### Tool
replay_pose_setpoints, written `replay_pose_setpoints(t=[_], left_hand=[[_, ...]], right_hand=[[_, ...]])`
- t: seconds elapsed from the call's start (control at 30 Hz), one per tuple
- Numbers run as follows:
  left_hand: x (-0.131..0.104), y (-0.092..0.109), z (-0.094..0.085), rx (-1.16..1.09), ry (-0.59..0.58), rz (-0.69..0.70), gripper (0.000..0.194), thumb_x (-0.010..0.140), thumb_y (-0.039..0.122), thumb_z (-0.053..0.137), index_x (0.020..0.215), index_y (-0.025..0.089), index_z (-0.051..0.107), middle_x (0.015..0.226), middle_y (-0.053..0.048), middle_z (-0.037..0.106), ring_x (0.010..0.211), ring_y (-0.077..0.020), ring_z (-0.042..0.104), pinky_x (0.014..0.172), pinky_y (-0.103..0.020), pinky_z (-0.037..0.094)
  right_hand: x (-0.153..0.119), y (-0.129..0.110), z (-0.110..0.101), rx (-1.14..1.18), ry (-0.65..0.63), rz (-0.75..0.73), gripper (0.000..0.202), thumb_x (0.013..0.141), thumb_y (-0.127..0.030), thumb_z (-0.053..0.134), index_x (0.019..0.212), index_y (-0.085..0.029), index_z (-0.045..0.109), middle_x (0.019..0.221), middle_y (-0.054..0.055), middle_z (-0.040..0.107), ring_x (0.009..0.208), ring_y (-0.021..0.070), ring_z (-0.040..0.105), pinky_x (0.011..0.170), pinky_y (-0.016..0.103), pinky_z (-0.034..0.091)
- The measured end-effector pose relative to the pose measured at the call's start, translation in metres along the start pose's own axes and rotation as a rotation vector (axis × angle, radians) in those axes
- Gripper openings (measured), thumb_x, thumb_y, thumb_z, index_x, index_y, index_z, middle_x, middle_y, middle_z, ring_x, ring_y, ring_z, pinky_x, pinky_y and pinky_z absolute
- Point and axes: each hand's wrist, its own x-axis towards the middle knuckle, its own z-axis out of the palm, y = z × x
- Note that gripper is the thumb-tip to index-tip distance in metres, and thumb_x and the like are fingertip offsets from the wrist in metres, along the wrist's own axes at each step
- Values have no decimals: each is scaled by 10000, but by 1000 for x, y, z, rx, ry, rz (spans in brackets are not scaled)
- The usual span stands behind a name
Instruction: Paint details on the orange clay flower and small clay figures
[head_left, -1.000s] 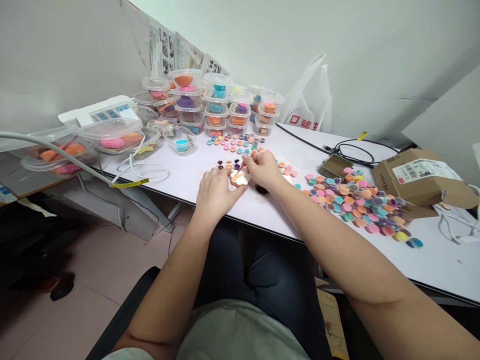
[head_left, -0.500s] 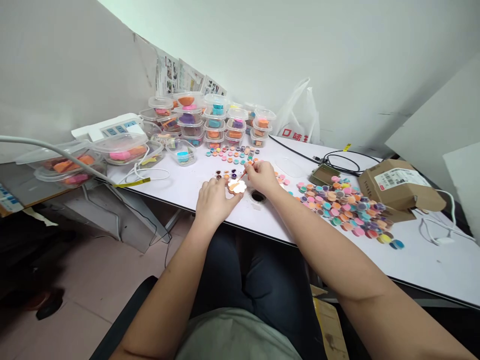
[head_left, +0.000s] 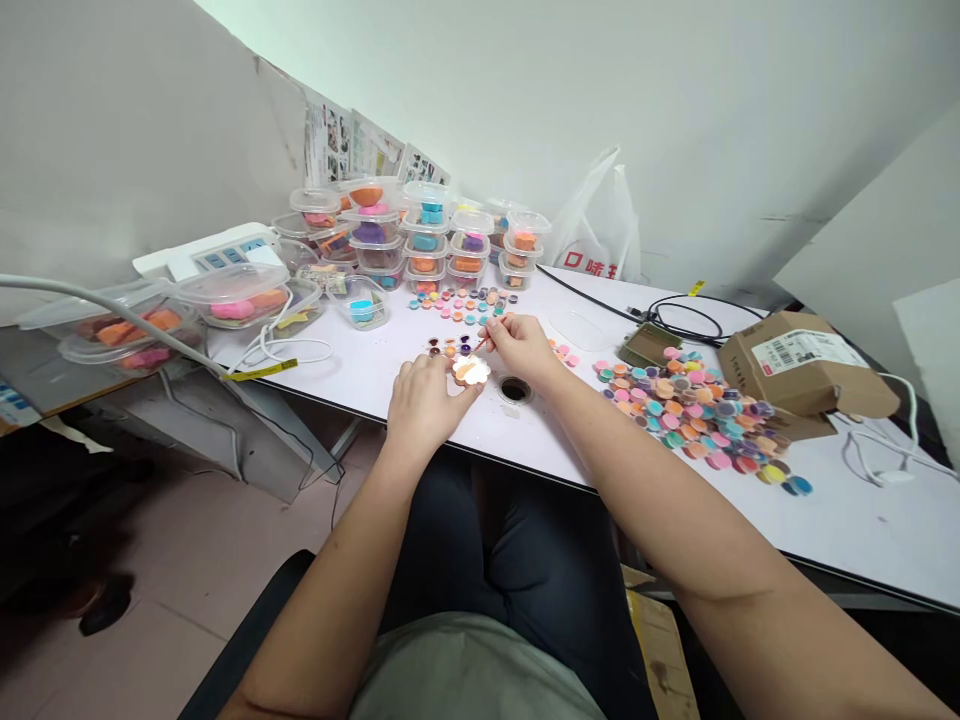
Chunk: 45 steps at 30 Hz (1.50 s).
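My left hand (head_left: 421, 408) is closed on a small flower-shaped piece (head_left: 470, 370), white with an orange-tan patch, gripping it by its edge near the table's front. In my right hand (head_left: 519, 346) is a thin reddish paintbrush (head_left: 483, 344), pinched between the fingertips and slanting down toward the flower piece. Whether its tip touches the piece is too small to tell. Just beyond the flower piece stand a few little open paint pots (head_left: 450, 350), dark, orange and purple. Farther back, several more small coloured pots (head_left: 469, 305) are scattered.
Stacked clear tubs (head_left: 425, 240) with coloured lumps line the back. A big heap of small paint pots (head_left: 690, 405) lies at right, beside a cardboard box (head_left: 806, 370) and a coiled black cable (head_left: 686, 322). A round hole (head_left: 515, 390) pierces the white table. A power strip (head_left: 217, 252) sits at left.
My right hand and the brush have shifted slightly up and left, away from the flower piece's surface. My left hand keeps its hold on the piece. The whole view has shifted a little.
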Motion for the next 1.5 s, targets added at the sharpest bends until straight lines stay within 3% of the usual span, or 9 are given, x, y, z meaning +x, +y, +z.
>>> replay_pose_setpoints(t=[0.1, 0.23, 0.5, 0.73, 0.97, 1.07, 1.23, 1.37, 1.5], left_hand=[[0, -1, 1, 3, 11, 13, 516, 865, 618, 630, 1191, 220, 674, 1149, -115, 690, 1107, -338, 588, 979, -449, 466], [-1, -1, 1, 14, 14, 9, 505, 863, 606, 638, 1174, 211, 680, 1156, -115, 694, 1108, -341, 589, 977, -451, 465], [-1, 1, -1, 16, 11, 3, 512, 875, 637, 604, 1147, 210, 679, 1133, -126, 694, 1102, -346, 599, 966, -461, 471], [-1, 1, -2, 17, 9, 2, 516, 860, 605, 639, 1183, 205, 674, 1137, -122, 695, 1110, -349, 597, 964, -463, 479], [-4, 3, -3, -18, 35, -7, 585, 803, 597, 697, 1219, 186, 671, 1151, -125, 688, 1124, -348, 597, 1007, -461, 472], [5, -9, -15, -122, 13, -9, 680, 726, 591, 763, 1247, 165, 667, 1167, -128, 676, 1125, -328, 613, 1041, -435, 467], [41, -41, -37, -163, 56, -63, 448, 865, 433, 606, 1195, 150, 717, 1084, -111, 711, 1051, -276, 663, 992, -369, 489], [59, -48, -27, -139, -101, 12, 425, 850, 427, 596, 1140, 149, 736, 1052, -109, 741, 979, -273, 678, 898, -356, 508], [59, -45, -12, -45, -97, 109, 298, 857, 376, 571, 958, 166, 756, 945, -110, 748, 903, -282, 671, 840, -374, 495]], right_hand=[[-2, -1, 3, 153, -135, 26, 340, 1015, -378, 487, 814, -177, 674, 683, 18, 692, 576, 129, 588, 606, 261, 474], [-1, 2, 4, 25, -237, 27, 275, 1003, -246, 479, 798, -181, 652, 697, 25, 697, 640, 152, 631, 658, 281, 499], [4, 9, -10, -103, -94, -34, 299, 1019, -239, 430, 822, -187, 649, 738, 33, 714, 749, 168, 661, 783, 302, 510], [0, 0, -3, -66, -231, -62, 266, 994, -209, 479, 785, -181, 641, 717, 34, 722, 716, 169, 672, 734, 287, 505], [6, 11, -16, -38, -56, -51, 276, 1003, -303, 495, 850, -175, 686, 731, 32, 732, 674, 150, 638, 684, 269, 467], [3, 7, -12, 46, -66, -81, 271, 1008, -321, 481, 926, -165, 686, 791, 47, 755, 697, 150, 652, 683, 266, 465], [3, -6, -1, -76, -103, -148, 204, 989, -270, 502, 953, -171, 676, 871, 55, 771, 792, 169, 693, 737, 279, 473], [6, -14, 7, -270, -144, -239, 227, 999, -232, 466, 892, -178, 658, 889, 62, 768, 835, 180, 687, 772, 293, 460], [6, -18, 12, -461, -182, -275, 251, 1013, -214, 428, 956, -174, 669, 943, 78, 764, 845, 193, 665, 763, 298, 437]])
